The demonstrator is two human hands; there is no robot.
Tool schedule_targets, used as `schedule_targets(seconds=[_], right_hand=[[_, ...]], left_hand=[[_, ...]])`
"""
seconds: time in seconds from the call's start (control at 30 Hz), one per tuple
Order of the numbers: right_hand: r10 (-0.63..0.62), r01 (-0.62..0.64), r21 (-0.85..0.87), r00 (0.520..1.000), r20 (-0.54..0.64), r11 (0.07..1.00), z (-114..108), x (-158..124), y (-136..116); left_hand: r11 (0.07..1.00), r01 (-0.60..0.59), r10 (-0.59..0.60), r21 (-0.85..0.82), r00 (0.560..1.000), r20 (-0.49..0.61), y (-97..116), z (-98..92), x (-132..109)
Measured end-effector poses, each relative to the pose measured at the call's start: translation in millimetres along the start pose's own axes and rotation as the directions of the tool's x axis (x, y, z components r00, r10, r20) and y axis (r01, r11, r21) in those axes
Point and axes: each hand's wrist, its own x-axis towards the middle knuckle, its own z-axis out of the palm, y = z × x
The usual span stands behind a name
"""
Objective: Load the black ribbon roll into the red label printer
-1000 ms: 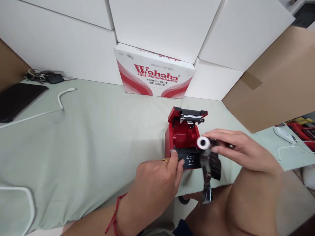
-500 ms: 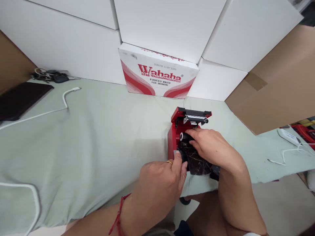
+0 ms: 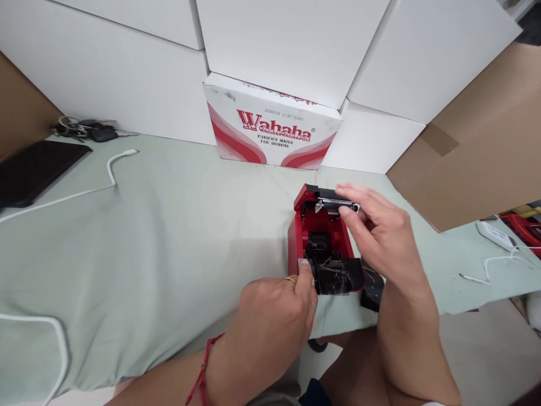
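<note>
A small red printer (image 3: 292,248) stands on the cloth near its front edge, its hinged lid (image 3: 311,192) raised and carrying a roller. Inside the case lies a black roll (image 3: 318,241); its glossy, marbled strip (image 3: 336,273) runs out over the front. My left hand (image 3: 279,310) grips the near left corner of the case, thumb on top at the strip's edge. At the lid's right end is my right hand (image 3: 376,231), fingers and thumb apart around it, fingertips blurred; whether they touch it I cannot tell. A dark piece (image 3: 372,287) sits beside the case, partly behind my right wrist.
Behind the printer stands a Wahaha water carton (image 3: 274,127) against white boxes (image 3: 291,39). A brown cardboard box (image 3: 477,146) is at right. On the left are keys (image 3: 99,131), a dark flat tablet-like thing (image 3: 40,172) and a white cable (image 3: 112,175). A white power strip (image 3: 494,234) lies far right.
My right hand has let go of the black roll and moved up and right to the raised lid. The roll sits deeper in the case. My left hand stays on the corner.
</note>
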Motion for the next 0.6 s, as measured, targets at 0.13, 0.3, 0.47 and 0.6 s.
schedule_targets(seconds=[0.13, 0.3, 0.47, 0.6], right_hand=[[-0.042, 0.045, -0.116, 0.999, 0.029, 0.992, 10.3, 4.0, 3.8], [-0.045, 0.065, -0.144, 0.989, 0.138, 0.987, -9.0, -7.8, 0.1], [0.016, 0.064, -0.187, 0.919, 0.394, 0.980, -29.2, -25.8, -13.8], [0.082, 0.127, -0.323, 0.824, 0.560, 0.938, -27.6, -26.2, -23.3]], left_hand=[[1.000, 0.008, -0.008, 0.000, 1.000, -0.013, 0.0, 0.7, 0.8], [1.000, 0.000, 0.000, 0.003, 1.000, 0.001, -0.1, 2.3, -0.4], [1.000, -0.008, 0.008, 0.022, 1.000, -0.016, 0.5, 0.8, -0.9], [1.000, -0.007, 0.008, 0.029, 1.000, -0.020, 0.4, 0.7, -0.7]])
